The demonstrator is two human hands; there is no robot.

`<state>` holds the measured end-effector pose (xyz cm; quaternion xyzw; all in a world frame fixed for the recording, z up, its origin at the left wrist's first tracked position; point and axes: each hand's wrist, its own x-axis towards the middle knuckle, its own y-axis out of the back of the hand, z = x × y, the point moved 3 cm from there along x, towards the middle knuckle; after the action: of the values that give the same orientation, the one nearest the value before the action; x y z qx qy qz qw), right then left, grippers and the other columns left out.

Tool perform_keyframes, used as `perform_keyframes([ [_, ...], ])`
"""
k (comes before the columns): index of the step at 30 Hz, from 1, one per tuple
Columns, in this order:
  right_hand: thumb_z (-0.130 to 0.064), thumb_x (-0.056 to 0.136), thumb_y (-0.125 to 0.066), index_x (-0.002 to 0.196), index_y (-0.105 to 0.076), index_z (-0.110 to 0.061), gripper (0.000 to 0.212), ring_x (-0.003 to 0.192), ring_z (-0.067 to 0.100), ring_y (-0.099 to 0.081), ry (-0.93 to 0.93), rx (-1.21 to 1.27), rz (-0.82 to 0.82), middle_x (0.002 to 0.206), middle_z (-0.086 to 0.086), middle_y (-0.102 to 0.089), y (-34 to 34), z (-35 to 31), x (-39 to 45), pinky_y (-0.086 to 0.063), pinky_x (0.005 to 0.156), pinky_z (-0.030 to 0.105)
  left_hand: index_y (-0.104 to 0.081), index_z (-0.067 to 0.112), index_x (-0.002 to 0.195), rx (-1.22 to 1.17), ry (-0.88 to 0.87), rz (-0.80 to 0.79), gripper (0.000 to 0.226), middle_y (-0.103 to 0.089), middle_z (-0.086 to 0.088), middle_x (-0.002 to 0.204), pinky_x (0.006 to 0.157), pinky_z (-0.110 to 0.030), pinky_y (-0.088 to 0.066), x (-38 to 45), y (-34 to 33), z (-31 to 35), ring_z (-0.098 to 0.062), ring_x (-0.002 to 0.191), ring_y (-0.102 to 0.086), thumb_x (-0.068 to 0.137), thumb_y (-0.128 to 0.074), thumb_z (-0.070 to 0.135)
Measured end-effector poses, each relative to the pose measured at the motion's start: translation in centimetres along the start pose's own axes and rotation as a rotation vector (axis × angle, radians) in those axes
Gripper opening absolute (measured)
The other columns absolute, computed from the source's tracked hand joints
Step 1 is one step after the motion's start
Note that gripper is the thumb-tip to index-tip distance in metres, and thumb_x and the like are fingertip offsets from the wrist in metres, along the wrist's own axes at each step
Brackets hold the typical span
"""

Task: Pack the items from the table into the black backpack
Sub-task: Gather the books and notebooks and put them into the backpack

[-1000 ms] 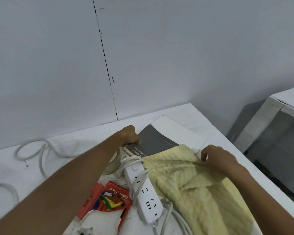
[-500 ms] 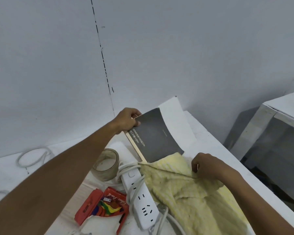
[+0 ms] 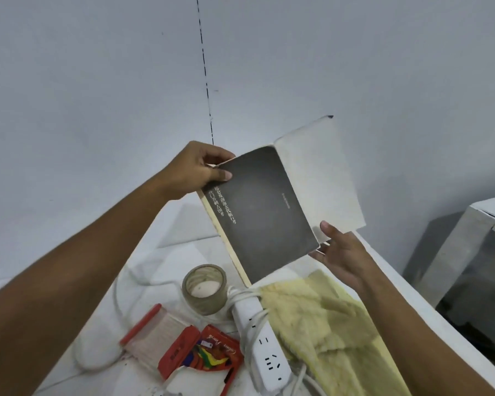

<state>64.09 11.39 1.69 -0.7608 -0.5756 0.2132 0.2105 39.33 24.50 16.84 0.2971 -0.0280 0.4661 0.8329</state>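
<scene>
My left hand (image 3: 196, 170) grips the top corner of a dark grey book (image 3: 265, 212) and holds it tilted in the air above the white table (image 3: 166, 261). A white sheet or second book (image 3: 319, 178) rises behind it. My right hand (image 3: 339, 252) is open under the book's lower right corner, fingertips touching its edge. On the table below lie a tape roll (image 3: 205, 287), a white power strip (image 3: 265, 347) with its cable, a yellow towel (image 3: 326, 330), a red coloured-pencil box (image 3: 209, 352) and a red-capped clear case (image 3: 152, 332). The black backpack is out of view.
A grey wall (image 3: 240, 67) stands close behind the table. The table's right edge (image 3: 429, 310) drops to a dark gap, with another white table (image 3: 486, 218) beyond. A white cable (image 3: 120, 284) loops across the left of the table.
My left hand has lifted the dark book off the table and up toward the wall. My right hand has let go of the yellow towel and risen to the book's lower corner.
</scene>
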Motion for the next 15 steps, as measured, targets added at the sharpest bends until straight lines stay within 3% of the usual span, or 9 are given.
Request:
perform_keyframes([
  [4,-0.005,0.076,-0.067,0.101,-0.071,-0.011,0.025,0.101,0.027,-0.065,0.137,0.149,-0.061,0.11,0.01,-0.068,-2.9,0.5,-1.8,-0.053,0.086,0.044,-0.071,0.008,0.098,-0.165,0.162,0.028,0.03,-0.074,-0.003,0.085,0.073,-0.032,-0.058,-3.0,1.4,-2.2,-0.017,0.074,-0.069,0.077,-0.066,-0.013],
  [8,0.002,0.077,-0.064,0.1,-0.073,-0.004,0.026,0.103,0.034,-0.065,0.038,0.075,-0.073,0.111,0.017,-0.069,-5.3,2.6,-4.8,-0.051,0.092,0.048,-0.07,0.005,0.099,-0.329,0.335,0.088,0.032,-0.074,-0.01,0.084,0.065,-0.027,-0.059,-7.2,2.1,-5.3,-0.019,0.07,-0.07,0.074,-0.066,-0.016],
  [10,0.005,0.073,-0.066,0.091,-0.074,0.0,0.021,0.093,0.034,-0.068,0.022,0.001,0.006,0.099,0.018,-0.072,-6.2,3.8,-6.1,-0.054,0.083,0.042,-0.069,0.003,0.097,-0.401,0.411,0.152,0.031,-0.072,-0.015,0.086,0.064,-0.027,-0.059,-9.8,2.0,-6.9,-0.02,0.067,-0.069,0.072,-0.068,-0.016],
  [13,0.012,0.073,-0.063,0.088,-0.07,0.001,0.019,0.08,0.031,-0.069,0.013,0.016,0.118,0.089,0.015,-0.073,-7.3,5.7,-7.3,-0.057,0.067,0.035,-0.065,0.003,0.1,-0.586,0.524,0.37,0.03,-0.068,-0.013,0.084,0.056,-0.024,-0.056,-13.7,1.7,-9.6,-0.017,0.061,-0.068,0.072,-0.073,-0.005],
  [15,0.013,0.075,-0.06,0.1,-0.068,0.002,0.028,0.087,0.032,-0.07,-0.008,0.095,0.127,0.098,0.016,-0.073,-8.4,7.2,-8.0,-0.057,0.077,0.04,-0.063,0.004,0.108,-0.824,0.575,0.497,0.037,-0.069,-0.013,0.093,0.061,-0.027,-0.058,-16.2,0.7,-10.6,-0.018,0.07,-0.071,0.074,-0.073,0.01],
])
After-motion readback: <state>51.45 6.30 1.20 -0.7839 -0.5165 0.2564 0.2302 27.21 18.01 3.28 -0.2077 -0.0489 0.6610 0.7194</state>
